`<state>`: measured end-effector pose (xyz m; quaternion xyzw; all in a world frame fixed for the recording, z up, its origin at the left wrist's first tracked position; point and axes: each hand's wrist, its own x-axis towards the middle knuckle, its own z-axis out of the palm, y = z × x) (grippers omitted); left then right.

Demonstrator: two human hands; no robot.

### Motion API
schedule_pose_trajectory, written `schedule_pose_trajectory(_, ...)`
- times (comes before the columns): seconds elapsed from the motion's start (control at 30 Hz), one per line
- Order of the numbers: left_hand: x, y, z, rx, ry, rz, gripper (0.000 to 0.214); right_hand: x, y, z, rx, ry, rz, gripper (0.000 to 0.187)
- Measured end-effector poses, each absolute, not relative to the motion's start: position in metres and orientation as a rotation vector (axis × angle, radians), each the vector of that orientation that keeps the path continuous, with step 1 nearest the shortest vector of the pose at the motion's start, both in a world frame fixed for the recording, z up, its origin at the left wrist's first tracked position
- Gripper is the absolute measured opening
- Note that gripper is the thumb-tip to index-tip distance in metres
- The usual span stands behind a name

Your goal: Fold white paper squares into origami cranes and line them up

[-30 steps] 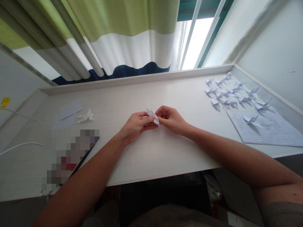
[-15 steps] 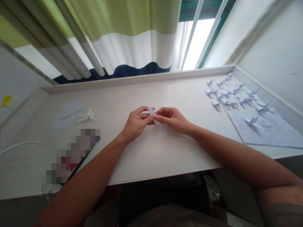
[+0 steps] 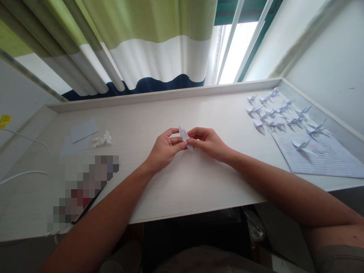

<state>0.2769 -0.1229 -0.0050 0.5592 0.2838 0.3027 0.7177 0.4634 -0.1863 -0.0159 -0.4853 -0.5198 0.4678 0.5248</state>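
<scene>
Evidently, taking the folded piece between the hands as the dial's centre, a yellow tag on a thin white cable (image 3: 32, 137) sits far out at nine o'clock; its print is too small to read. Nearer at nine, flat white paper sheets (image 3: 83, 131) overlap, perhaps laid there within easy reach, with a crumpled white tissue (image 3: 102, 139) just beside them. At eight o'clock lies a flat, dark-edged object (image 3: 85, 196), pixelated, so any label is hidden.

At the centre, above the pale wooden table (image 3: 199, 185), the left hand (image 3: 163, 149) has its grip closed on a small, pointed, folded white paper piece (image 3: 182, 132). The right hand (image 3: 209, 142) grips it too, thumbs almost meeting, probably to keep the thin layers together and steady.

Between two and three o'clock, white bird-shaped folded papers (image 3: 271, 112) stand close together, seemingly grouped out of the arms' way. At three, a white lined paper sheet (image 3: 298, 165) bears reddish and dark handwriting, illegible here; a single white folded paper bird (image 3: 302, 145) rests upon it.
</scene>
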Motion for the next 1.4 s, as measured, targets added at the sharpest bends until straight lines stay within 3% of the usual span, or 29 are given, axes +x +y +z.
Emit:
schedule_pose_trajectory(0.17, 0.277, -0.124, -0.005, 1.291, 0.628, 0.690, 0.062, 0.464, -0.188, -0.014, -1.154, -1.272, 1.087, 0.030)
schedule_pose_trajectory(0.47, 0.278, -0.123, -0.009, 1.399, 0.707, 0.774, 0.037, 0.466, -0.187, -0.013, -1.222, -1.329, 0.870, 0.037)
schedule_pose_trajectory(1.0, 0.280, -0.132, -0.007, 1.799, 0.880, 1.029, 0.009, 0.459, -0.188, -0.012, -1.206, -1.220, 0.921, 0.046)
schedule_pose_trajectory(1.2, 0.283, -0.133, -0.009, 1.577, 0.782, 0.992, 0.018, 0.456, -0.189, -0.012, -1.105, -1.160, 1.013, 0.046)
schedule_pose_trajectory(1.4, 0.287, -0.132, -0.020, 1.539, 0.713, 1.174, 0.023, 0.456, -0.187, -0.014, -1.012, -1.135, 0.994, 0.037)
